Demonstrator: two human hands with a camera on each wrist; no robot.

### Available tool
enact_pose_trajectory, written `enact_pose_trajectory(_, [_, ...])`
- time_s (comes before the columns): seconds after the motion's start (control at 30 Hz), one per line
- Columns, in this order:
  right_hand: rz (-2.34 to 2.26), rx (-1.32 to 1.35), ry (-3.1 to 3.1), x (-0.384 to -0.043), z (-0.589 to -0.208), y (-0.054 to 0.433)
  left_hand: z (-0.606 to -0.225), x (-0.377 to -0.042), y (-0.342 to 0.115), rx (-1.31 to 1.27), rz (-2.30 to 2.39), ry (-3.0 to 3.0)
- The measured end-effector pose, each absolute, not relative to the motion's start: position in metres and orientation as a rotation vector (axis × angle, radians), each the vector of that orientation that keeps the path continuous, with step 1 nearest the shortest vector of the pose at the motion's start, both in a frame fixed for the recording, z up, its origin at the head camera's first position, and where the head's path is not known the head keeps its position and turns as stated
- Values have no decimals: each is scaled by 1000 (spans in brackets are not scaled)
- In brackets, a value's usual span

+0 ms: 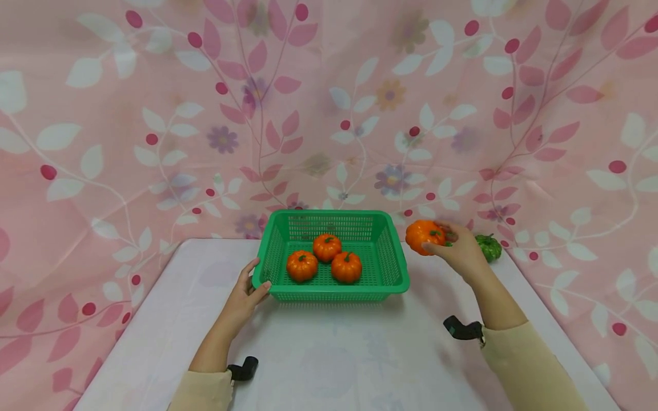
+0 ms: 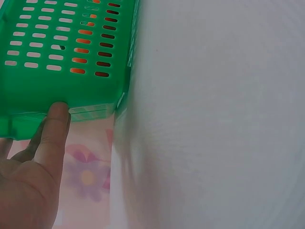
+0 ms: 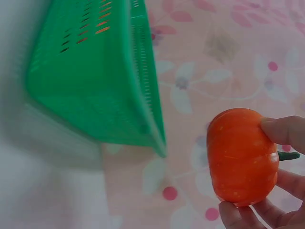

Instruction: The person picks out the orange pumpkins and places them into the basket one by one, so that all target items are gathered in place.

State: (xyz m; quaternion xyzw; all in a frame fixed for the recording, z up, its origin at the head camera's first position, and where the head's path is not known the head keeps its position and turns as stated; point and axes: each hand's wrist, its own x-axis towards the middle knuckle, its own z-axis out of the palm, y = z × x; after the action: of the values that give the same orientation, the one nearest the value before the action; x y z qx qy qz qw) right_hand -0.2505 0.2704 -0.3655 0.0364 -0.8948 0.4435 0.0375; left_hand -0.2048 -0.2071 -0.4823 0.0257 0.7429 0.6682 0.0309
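Three small orange pumpkins lie inside a green plastic basket (image 1: 331, 289): one at the left (image 1: 301, 266), one farther back (image 1: 327, 248) and one at the right (image 1: 346, 267). At the basket's near left corner, my left hand (image 1: 241, 299) grips the rim, thumb on the front and fingers along the left side. To the right of the basket, my right hand (image 1: 460, 249) holds another orange pumpkin (image 3: 242, 157) in the air. In the right wrist view, its thumb and fingers pinch this pumpkin around the green stem end.
A green pumpkin-like vegetable (image 1: 488, 247) sits at the table's far right corner, partly behind my right hand. The white-covered table (image 1: 329, 354) meets a pink floral cloth (image 1: 329, 114) at its back edge. A black camera (image 1: 462, 328) is strapped to each wrist.
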Motion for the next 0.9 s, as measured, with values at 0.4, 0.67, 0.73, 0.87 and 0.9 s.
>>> enact_pose_trajectory(0.4, [1389,243,-2792,-266,-335,242,-482,-204,-207,82,2053,2292])
enact_pose_trajectory(0.67, [1422,289,-2830,-284,-334,223,-483,-204,-206,86,2056,2283])
enact_pose_trajectory(0.73, [1443,296,-2834,-287,-334,218,-483,-204,-207,83,2054,2287])
enact_pose_trajectory(0.87, [1501,329,-2838,-296,-335,208,-482,-204,-208,81,2054,2290])
enact_pose_trajectory(0.9, [1511,343,-2843,-299,-336,205,-482,-204,-208,82,2053,2289])
